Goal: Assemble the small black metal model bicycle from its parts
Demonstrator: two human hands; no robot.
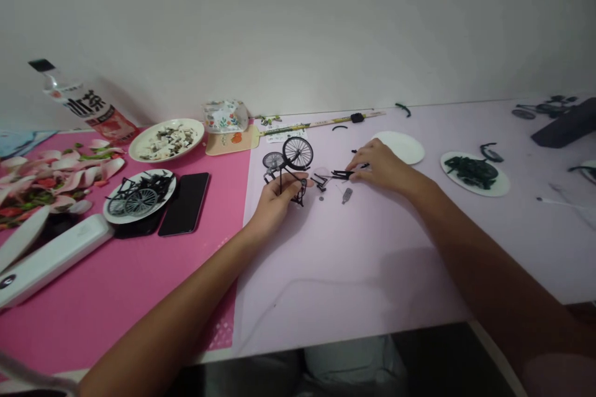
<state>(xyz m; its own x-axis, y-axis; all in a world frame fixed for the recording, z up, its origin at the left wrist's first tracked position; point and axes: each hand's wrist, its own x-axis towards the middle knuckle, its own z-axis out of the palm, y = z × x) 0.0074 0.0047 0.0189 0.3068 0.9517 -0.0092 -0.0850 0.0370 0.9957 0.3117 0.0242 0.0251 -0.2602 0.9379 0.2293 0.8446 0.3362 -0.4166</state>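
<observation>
My left hand [275, 201] is closed round the thin black frame of a small model bicycle [289, 164], whose two spoked wheels stand upright on the pale pink table [354, 273]. My right hand [379, 164] lies to the right of it, fingers pinched on a small black part [343, 174]. A few tiny loose pieces [347, 195] lie on the table between the hands.
On the pink mat [116, 279] at left are a plate of black bicycle parts [138, 195], a black phone [185, 203], a white case [53, 257], a plate of bits [166, 139] and a bottle [86, 105]. At right stand an empty white plate [404, 146] and a plate of dark green parts [475, 172].
</observation>
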